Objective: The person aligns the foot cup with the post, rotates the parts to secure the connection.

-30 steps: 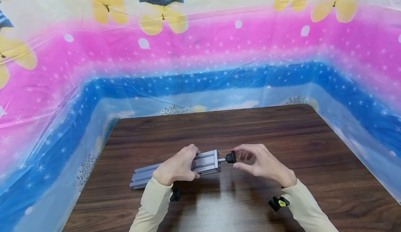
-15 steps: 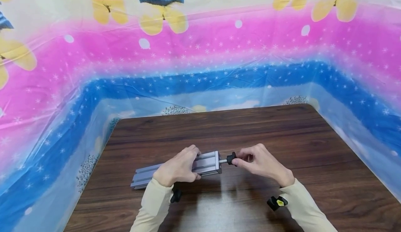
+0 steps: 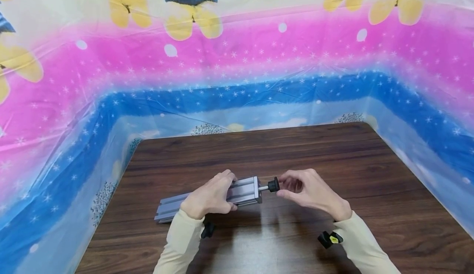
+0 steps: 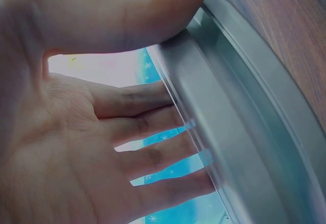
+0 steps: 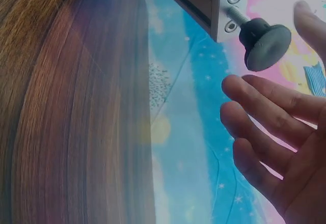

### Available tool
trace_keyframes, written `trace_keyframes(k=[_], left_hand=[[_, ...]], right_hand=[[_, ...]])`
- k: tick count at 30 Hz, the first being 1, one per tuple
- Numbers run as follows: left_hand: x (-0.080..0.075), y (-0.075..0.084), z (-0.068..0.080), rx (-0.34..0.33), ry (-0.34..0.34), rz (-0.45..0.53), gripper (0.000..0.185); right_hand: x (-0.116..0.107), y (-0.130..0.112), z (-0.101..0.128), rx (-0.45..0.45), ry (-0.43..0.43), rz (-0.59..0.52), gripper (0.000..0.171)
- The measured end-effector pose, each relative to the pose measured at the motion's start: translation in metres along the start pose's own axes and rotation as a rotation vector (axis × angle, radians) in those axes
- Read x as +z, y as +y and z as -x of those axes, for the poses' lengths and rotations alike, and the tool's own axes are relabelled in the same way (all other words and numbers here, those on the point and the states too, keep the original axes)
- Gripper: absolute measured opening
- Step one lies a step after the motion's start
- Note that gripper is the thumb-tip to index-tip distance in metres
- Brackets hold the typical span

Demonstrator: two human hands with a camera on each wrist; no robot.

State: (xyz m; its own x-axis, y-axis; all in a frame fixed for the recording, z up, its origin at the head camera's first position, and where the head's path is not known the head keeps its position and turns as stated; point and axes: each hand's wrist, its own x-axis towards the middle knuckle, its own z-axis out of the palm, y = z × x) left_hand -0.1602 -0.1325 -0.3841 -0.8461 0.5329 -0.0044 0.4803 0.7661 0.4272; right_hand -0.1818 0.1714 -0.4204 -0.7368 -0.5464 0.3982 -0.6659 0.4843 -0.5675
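A length of aluminium profile [image 3: 242,191] slants above the tabletop, its right end raised. My left hand [image 3: 209,196] grips it from above, and in the left wrist view the thumb [image 4: 127,18] lies on the near side with the fingers reaching to the other side. From the end plate [image 5: 226,12], fixed by two bolts, a threaded stud sticks out and carries a black levelling foot [image 5: 265,43]. Beside that foot is my right hand [image 3: 309,191], thumb and fingers parted around its disc. In the right wrist view the fingertips [image 5: 233,85] stand just short of the disc.
The dark wood-grain table [image 3: 314,150] runs under both hands. A printed pink and blue cloth [image 3: 237,72] hangs behind the table and along both its sides. Black straps with camera mounts [image 3: 329,239] sit at the wrists.
Half a second ago my right thumb and fingers pinched the levelling foot; now they have spread and drawn back slightly. My left hand keeps its grip on the profile.
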Motion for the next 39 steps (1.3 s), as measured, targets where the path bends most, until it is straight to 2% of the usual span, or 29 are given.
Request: trace_keyframes(k=[4, 7, 12, 22, 29, 36, 39], left_hand=[[-0.0004, 0.0001, 0.0006, 0.002, 0.001, -0.008, 0.054], [-0.0005, 0.0002, 0.0005, 0.004, 0.002, -0.013, 0.054], [-0.001, 0.0006, 0.0002, 0.008, 0.01, -0.024, 0.052], [-0.0009, 0.001, 0.0013, 0.003, 0.014, -0.018, 0.053], [-0.0005, 0.0015, 0.0008, 0.023, 0.026, -0.03, 0.051], [-0.0011, 0.0028, 0.0008, 0.021, 0.017, -0.027, 0.051], [-0.0014, 0.0027, 0.001, 0.013, 0.011, -0.024, 0.051]], right_hand=[[-0.0009, 0.0011, 0.0011, -0.072, 0.005, -0.015, 0.05], [-0.0003, 0.0015, 0.0007, -0.131, 0.011, -0.023, 0.058], [0.0003, 0.002, -0.0006, -0.154, 0.021, -0.032, 0.051], [0.0024, 0.0006, -0.0012, -0.089, 0.015, -0.036, 0.025], [0.0044, -0.0008, -0.0024, -0.025, 0.006, -0.017, 0.004], [0.0047, -0.0029, -0.0029, 0.027, -0.002, 0.017, 0.02], [0.0042, -0.0025, -0.002, 0.039, -0.014, 0.021, 0.018]])
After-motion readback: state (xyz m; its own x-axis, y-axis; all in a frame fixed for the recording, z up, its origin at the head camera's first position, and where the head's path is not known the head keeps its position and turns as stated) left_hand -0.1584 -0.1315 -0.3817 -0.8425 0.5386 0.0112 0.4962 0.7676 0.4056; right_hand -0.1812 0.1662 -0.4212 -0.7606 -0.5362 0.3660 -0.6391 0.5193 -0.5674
